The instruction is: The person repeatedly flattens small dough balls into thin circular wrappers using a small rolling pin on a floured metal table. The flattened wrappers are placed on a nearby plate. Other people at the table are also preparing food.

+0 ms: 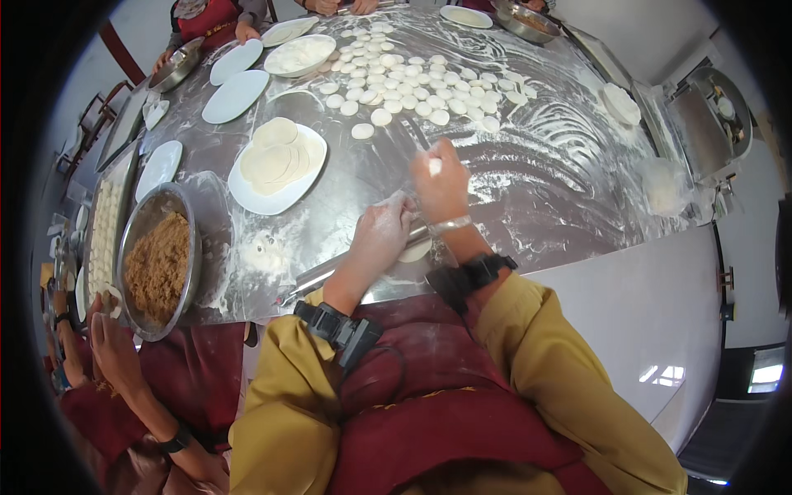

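Note:
My left hand [387, 232], dusted with flour, is at the table's near edge above a metal rolling pin [322, 270]; its fingertips are curled together and partly hidden. Just to the right, my right hand [440, 179] is curled into a loose fist, with a small whitish patch, perhaps dough, between the fingers. A flat round dough wrapper [416, 250] lies under the pin between my wrists. Left of my hands, a white plate [247, 198] holds overlapping dough wrappers [276, 158]. Many small flattened dough discs [408, 90] are spread beyond my hands.
At left stand a metal bowl of brown filling [158, 266], a tray of dumplings [104, 229] and an oval plate [162, 162]. A co-worker's hands [111, 346] are beside that bowl. More plates [235, 96] and co-workers are at the far side. A plastic bag [665, 185] lies right.

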A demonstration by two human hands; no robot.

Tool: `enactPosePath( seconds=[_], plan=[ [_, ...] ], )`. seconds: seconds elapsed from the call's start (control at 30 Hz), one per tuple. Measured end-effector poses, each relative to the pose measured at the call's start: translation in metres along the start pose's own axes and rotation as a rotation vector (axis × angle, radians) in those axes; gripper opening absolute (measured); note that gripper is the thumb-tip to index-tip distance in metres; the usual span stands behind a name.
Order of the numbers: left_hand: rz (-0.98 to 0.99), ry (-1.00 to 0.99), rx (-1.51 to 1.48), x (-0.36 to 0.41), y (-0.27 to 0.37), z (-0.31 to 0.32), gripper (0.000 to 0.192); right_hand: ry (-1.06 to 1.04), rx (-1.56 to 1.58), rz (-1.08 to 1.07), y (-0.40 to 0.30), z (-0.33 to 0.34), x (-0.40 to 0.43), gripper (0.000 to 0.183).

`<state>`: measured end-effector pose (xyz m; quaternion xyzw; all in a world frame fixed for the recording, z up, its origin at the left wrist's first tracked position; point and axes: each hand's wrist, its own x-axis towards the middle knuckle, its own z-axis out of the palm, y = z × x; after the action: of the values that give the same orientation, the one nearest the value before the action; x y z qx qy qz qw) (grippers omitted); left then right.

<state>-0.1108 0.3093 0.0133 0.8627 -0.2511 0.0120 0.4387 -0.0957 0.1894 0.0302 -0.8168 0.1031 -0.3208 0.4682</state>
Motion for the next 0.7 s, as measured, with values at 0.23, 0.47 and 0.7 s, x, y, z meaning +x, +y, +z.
enactPosePath(
  seconds=[0.23,0.47,0.7],
  plan=[
    [-0.079,-0.329,-0.048,-0.019,-0.003,-0.027,0.006,-0.007,0.184,0.172,0.014,-0.051,-0.059,0.015],
    [0.067,-0.056,0.044,0.0,-0.004,0.003,0.009,0.037,-0.026,-0.065,0.002,-0.003,-0.004,0.016],
    [-0.215,-0.28,-0.014,-0.013,-0.005,-0.024,0.013,-0.007,0.254,0.171,0.019,-0.05,-0.066,0.015]
  ],
)
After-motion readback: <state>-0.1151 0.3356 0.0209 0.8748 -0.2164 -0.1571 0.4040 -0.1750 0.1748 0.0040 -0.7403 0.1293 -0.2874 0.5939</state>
